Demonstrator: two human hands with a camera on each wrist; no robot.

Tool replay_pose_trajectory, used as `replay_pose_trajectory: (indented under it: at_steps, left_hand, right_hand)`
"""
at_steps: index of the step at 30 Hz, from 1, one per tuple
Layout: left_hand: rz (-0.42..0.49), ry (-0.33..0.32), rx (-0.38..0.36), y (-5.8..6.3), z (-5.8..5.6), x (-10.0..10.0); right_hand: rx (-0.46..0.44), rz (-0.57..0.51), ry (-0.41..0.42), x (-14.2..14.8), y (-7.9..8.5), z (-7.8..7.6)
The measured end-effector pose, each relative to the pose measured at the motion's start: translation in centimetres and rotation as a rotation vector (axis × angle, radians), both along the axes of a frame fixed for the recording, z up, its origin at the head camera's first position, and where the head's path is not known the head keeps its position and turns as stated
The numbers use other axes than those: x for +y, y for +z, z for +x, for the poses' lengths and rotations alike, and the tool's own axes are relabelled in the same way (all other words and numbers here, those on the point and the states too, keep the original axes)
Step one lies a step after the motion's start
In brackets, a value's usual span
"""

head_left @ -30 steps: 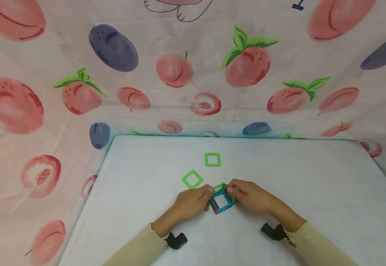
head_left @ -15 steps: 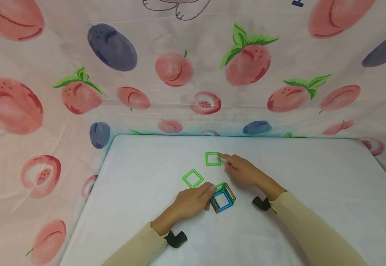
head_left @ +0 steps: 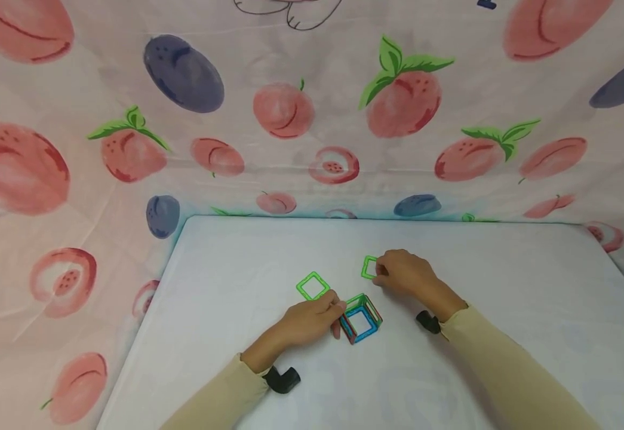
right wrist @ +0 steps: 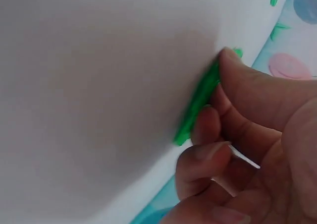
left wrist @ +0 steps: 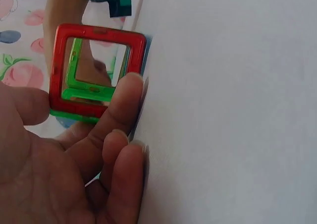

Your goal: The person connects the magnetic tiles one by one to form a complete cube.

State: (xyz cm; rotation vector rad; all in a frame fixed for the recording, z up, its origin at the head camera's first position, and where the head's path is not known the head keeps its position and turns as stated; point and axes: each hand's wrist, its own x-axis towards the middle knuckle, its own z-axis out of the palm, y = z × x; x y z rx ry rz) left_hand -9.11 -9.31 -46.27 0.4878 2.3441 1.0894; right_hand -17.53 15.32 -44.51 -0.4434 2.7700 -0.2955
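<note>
In the head view, my left hand (head_left: pixel 306 321) grips the left side of a small box of magnetic tiles (head_left: pixel 368 336), with a blue square at its base and red and green square walls. The left wrist view shows thumb and fingers on the edges of its red square tile (left wrist: pixel 58 70), with green frames behind. Beyond the box, my right hand (head_left: pixel 407 276) pinches a loose green square magnetic tile (head_left: pixel 365 267); in the right wrist view that green tile (right wrist: pixel 200 102) appears nearly edge-on between thumb and finger. Another green tile (head_left: pixel 306 279) lies flat beside my left hand.
Everything rests on a white table (head_left: pixel 226 269). A fruit-printed cloth (head_left: pixel 290 161) hangs behind it and along the left side. Black curved pieces (head_left: pixel 283 380) are worn at both wrists.
My right hand left the box, reached to the far green tile, now pinches it and has drawn it right and slightly nearer. The left hand stays on the box.
</note>
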Motion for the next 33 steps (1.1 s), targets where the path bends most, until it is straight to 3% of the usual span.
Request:
replay_pose_trajectory:
  at_steps: [6,10,16,22,27,33]
  left_hand:
    - [-0.01,-0.006,-0.02,0.0,-0.1,-0.2]
    - [-0.021,-0.019,-0.015,-0.2,-0.2,-0.3]
    - [-0.01,-0.022,-0.042,0.2,0.0,-0.3]
    - [-0.006,-0.029,-0.067,0.6,0.1,-0.1]
    - [-0.004,-0.047,-0.078,0.8,0.2,-0.1]
    - [0.001,-0.065,-0.088,0.8,0.2,0.0]
  right_hand:
    - [0.022,0.139,0.023,1.0,0.2,2.1]
    - [0.066,0.115,0.037,1.9,-0.3,4.1]
    - [0.004,-0.167,0.007,3.3,-0.6,6.6]
    - [-0.164,-0.441,0.037,4.0,-0.3,8.2]
    - [-0.339,-0.565,-0.011,3.9,0.0,9.1]
    - [-0.477,-0.702,-0.085,3.4,-0.1,9.8]
